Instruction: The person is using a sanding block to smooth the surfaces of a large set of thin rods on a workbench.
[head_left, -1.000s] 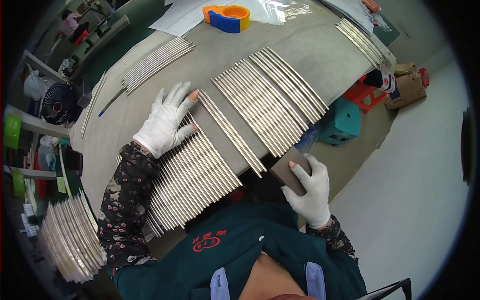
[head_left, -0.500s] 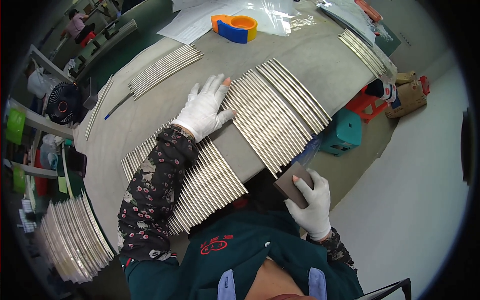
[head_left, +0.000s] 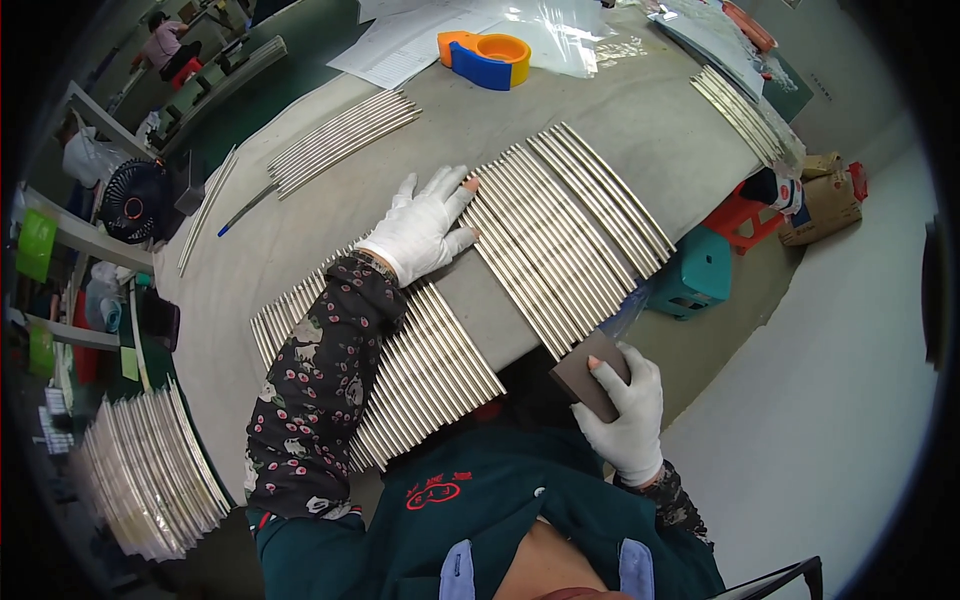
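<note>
My left hand (head_left: 420, 232), in a white glove with bare fingertips, lies with its fingers stretched out. Its fingertips touch the upper left ends of a row of thin silvery metal rods (head_left: 555, 240) laid side by side on the table. In my right hand (head_left: 630, 415), also gloved, is a grey-brown rectangular block (head_left: 590, 378), gripped between thumb and fingers. The block is at the near ends of the rods, by the table edge; whether it touches them I cannot tell. Under my left forearm spreads a second row of rods (head_left: 435, 375), partly hidden by the sleeve.
An orange and blue tape dispenser (head_left: 487, 60) stands at the back beside papers (head_left: 400, 50). More rods (head_left: 345, 143) and a pen (head_left: 245, 212) lie at the left, another bundle (head_left: 738, 115) at the far right. A teal stool (head_left: 692, 275) stands beyond the right edge.
The whole view has shifted slightly, so the table's things appear a little further right and lower. Both hands keep their grip and pose; the block now sits closer to the rods' near ends.
</note>
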